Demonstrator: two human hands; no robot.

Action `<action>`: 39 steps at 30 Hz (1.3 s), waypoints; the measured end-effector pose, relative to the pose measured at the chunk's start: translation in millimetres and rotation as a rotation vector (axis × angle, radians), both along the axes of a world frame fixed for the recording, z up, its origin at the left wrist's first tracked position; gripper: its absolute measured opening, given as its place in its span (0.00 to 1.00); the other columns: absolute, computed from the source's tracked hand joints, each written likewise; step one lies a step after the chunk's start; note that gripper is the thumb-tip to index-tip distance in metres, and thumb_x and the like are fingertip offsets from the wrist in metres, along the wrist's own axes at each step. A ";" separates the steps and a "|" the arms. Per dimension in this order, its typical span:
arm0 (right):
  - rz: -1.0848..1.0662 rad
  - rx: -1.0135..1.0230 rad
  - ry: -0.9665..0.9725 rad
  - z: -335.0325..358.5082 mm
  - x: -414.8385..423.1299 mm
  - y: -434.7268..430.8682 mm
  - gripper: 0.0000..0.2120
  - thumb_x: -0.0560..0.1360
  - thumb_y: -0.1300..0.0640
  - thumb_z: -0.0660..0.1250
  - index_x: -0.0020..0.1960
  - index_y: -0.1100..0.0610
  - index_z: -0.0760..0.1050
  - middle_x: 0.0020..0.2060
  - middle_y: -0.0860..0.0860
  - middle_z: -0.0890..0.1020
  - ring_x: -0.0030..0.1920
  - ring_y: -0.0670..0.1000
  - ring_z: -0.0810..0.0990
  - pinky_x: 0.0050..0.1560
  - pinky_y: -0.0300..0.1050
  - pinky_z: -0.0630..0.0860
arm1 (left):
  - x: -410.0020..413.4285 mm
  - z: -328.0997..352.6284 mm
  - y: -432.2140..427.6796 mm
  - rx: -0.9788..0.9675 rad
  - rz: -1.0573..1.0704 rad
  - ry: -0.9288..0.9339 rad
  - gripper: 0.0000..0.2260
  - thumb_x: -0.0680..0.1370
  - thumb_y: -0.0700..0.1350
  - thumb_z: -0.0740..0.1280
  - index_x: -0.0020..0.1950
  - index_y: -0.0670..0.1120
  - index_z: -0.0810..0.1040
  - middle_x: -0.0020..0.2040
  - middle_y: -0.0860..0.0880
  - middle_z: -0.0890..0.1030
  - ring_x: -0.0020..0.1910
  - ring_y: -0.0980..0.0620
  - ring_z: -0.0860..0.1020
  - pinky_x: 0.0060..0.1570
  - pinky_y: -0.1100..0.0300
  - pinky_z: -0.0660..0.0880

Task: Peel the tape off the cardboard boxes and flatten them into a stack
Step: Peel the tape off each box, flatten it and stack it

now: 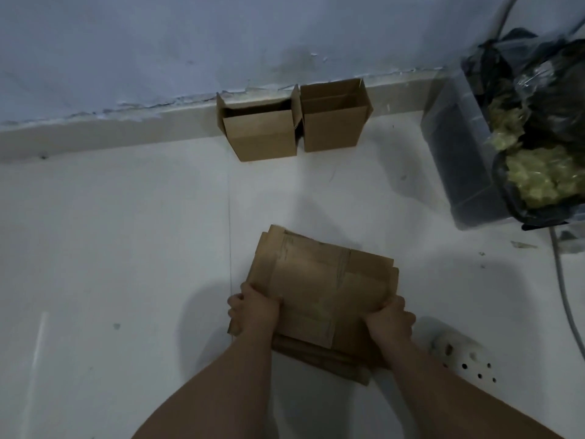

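A stack of flattened cardboard boxes (319,286) lies on the white floor in front of me. My left hand (253,308) grips the stack's left edge, fingers curled round it. At the right near edge my right hand (391,318) grips the stack too. Strips of tape show faintly on the top sheet. Two open cardboard boxes stand upright against the wall: the left box (261,136) with its flaps up, and the right box (332,122) touching it.
A clear plastic bin (459,160) lined with a black bag holding yellowish scraps stands at the right. A grey cable (566,299) runs down the floor beside it. A white perforated shoe (465,356) is by my right arm. A baseboard (110,134) runs along the wall.
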State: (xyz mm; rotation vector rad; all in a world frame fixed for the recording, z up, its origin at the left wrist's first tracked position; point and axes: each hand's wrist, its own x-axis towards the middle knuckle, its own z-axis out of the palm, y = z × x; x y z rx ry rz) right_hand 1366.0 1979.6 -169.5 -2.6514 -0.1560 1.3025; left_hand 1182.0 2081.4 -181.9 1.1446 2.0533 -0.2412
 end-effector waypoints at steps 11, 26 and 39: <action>-0.488 0.147 0.356 -25.1 11.9 -0.2 0.36 0.70 0.61 0.75 0.72 0.62 0.61 0.65 0.61 0.73 0.61 0.64 0.75 0.61 0.63 0.73 | -7.3 -25.6 17.4 -0.202 0.274 -0.067 0.59 0.55 0.73 0.72 0.77 0.51 0.49 0.71 0.39 0.56 0.69 0.34 0.60 0.64 0.37 0.66; 0.803 0.260 -0.465 -13.9 36.9 107.3 0.37 0.75 0.64 0.58 0.77 0.42 0.48 0.78 0.53 0.46 0.76 0.61 0.42 0.74 0.60 0.43 | 70.0 -2.2 85.6 0.134 -0.072 0.031 0.40 0.76 0.54 0.64 0.77 0.49 0.41 0.78 0.46 0.42 0.75 0.36 0.40 0.71 0.39 0.43; 0.961 0.103 -0.136 -19.3 -1.6 125.8 0.42 0.76 0.45 0.66 0.76 0.37 0.38 0.75 0.55 0.32 0.75 0.64 0.33 0.71 0.70 0.47 | 113.9 41.1 260.9 0.728 -0.840 0.215 0.31 0.75 0.41 0.66 0.75 0.44 0.57 0.76 0.44 0.56 0.75 0.41 0.53 0.71 0.41 0.53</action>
